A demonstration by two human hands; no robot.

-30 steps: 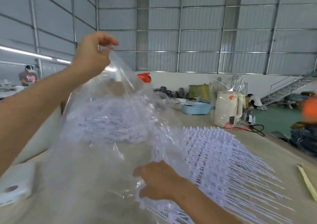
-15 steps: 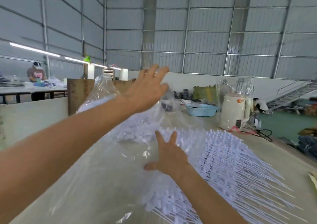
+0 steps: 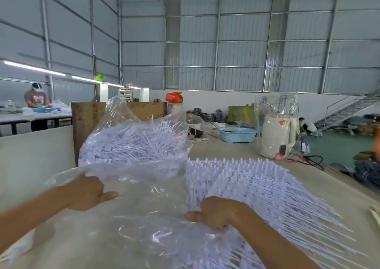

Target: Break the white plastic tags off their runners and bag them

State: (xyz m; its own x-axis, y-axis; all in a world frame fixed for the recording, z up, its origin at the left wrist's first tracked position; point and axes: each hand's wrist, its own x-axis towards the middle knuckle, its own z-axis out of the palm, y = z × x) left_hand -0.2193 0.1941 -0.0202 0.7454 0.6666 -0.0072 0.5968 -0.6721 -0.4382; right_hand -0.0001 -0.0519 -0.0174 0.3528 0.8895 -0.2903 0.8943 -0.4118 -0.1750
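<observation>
Left grip (image 3: 88, 192) clenches clear bag (image 3: 148, 203); right grip (image 3: 218, 213) clenches its edge. Tags (image 3: 135, 143) fill it mid-desk (image 3: 339, 190). Runners (image 3: 257, 186) lie beside.

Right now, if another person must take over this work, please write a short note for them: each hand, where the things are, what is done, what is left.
Left hand: curled on the near edge of the clear bag, gripping the film.
Right hand: curled on the near end of the tags on runners, beside the bag.
Bag lies on the table; loose tags are heaped at its far end.
Done: many tags bagged.
Left: the large fan of runners, not yet broken off.
</observation>
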